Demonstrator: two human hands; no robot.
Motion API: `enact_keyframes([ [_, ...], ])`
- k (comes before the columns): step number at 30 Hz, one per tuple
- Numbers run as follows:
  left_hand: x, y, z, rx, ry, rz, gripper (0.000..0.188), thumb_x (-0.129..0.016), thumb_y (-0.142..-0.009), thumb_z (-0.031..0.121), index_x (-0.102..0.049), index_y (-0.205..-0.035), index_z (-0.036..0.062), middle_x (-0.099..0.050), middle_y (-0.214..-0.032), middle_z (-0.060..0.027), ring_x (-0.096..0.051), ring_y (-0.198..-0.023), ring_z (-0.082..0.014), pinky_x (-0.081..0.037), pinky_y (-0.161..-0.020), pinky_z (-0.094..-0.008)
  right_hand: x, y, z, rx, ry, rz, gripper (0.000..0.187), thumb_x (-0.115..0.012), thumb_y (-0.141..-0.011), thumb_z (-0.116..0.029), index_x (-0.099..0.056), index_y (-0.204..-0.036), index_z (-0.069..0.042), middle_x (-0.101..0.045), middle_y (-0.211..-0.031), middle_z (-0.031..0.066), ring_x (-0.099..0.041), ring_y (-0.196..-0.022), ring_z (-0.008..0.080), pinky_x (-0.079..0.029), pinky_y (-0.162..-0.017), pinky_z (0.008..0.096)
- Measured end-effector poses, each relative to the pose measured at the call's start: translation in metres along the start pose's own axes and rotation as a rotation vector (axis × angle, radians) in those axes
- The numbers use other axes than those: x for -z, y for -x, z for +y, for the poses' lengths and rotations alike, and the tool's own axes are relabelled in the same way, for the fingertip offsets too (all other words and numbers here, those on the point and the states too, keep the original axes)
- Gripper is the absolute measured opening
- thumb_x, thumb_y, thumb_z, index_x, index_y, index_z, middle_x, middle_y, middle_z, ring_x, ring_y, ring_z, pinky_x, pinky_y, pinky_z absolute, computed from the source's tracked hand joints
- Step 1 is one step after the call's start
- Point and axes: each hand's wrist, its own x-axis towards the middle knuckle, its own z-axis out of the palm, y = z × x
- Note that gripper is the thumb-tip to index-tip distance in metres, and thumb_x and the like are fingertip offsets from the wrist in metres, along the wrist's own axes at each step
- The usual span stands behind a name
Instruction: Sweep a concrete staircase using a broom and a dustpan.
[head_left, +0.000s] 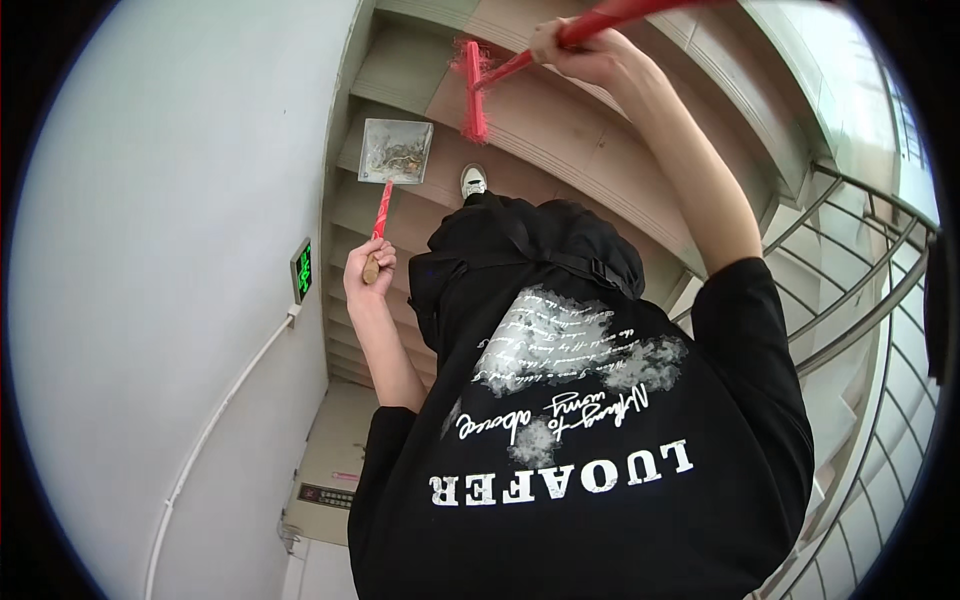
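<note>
My left hand (pixel 371 268) is closed around the wooden-ended handle of a dustpan, whose handle is wrapped in red. The dustpan's metal pan (pixel 380 128) is over the steps by the wall, with some dirt and debris in it. My right hand (pixel 585 55) grips the red stick of a broom. The broom's red bristle head (pixel 474 95) is at a stair step, to the right of the pan and apart from it. Part of the broom stick runs out past the top edge of the view.
Stair steps (pixel 580 130) spread around me, and one white shoe (pixel 473 179) stands on a tread. A pale wall (pixel 180 200) rises on the left, carrying a lit green sign (pixel 303 270) and a white conduit (pixel 225 405). Metal railing (pixel 860 265) curves along the right.
</note>
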Motion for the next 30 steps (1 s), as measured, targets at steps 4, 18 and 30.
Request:
enact_keyframes([
  [4, 0.015, 0.015, 0.006, -0.033, 0.035, 0.085, 0.010, -0.046, -0.082, -0.009, -0.042, -0.082, 0.0003, -0.043, -0.066, -0.0051, -0.040, -0.053, -0.0089, -0.033, -0.042, -0.0192, 0.059, 0.036, 0.043, 0.002, 0.806, 0.197, 0.009, -0.049, -0.090, -0.004, -0.044, -0.086, 0.002, -0.044, -0.065, 0.0011, -0.044, -0.053, 0.0038, -0.041, -0.045, 0.0145],
  [18, 0.038, 0.020, 0.008, -0.027, 0.099, 0.170, 0.011, -0.046, -0.080, -0.010, -0.043, -0.081, 0.0005, -0.042, -0.062, -0.0049, -0.038, -0.049, -0.0098, -0.033, -0.041, -0.0187, 0.108, -0.010, 0.042, 0.338, 2.562, 0.306, 0.046, -0.046, -0.077, -0.003, -0.049, -0.121, 0.009, -0.062, -0.079, 0.0180, -0.057, -0.060, 0.0259, -0.048, -0.054, 0.0333],
  [30, -0.016, 0.018, -0.025, -0.075, 0.106, 0.141, 0.012, -0.043, -0.085, -0.009, -0.044, -0.094, -0.0016, -0.045, -0.070, -0.0063, -0.040, -0.055, -0.0099, -0.035, -0.045, -0.0198, 0.050, -0.160, -0.084, 0.508, 2.913, 0.669, 0.021, -0.050, -0.089, -0.023, -0.058, -0.108, -0.016, -0.067, -0.090, 0.0119, -0.066, -0.080, 0.0294, -0.052, -0.064, 0.0411],
])
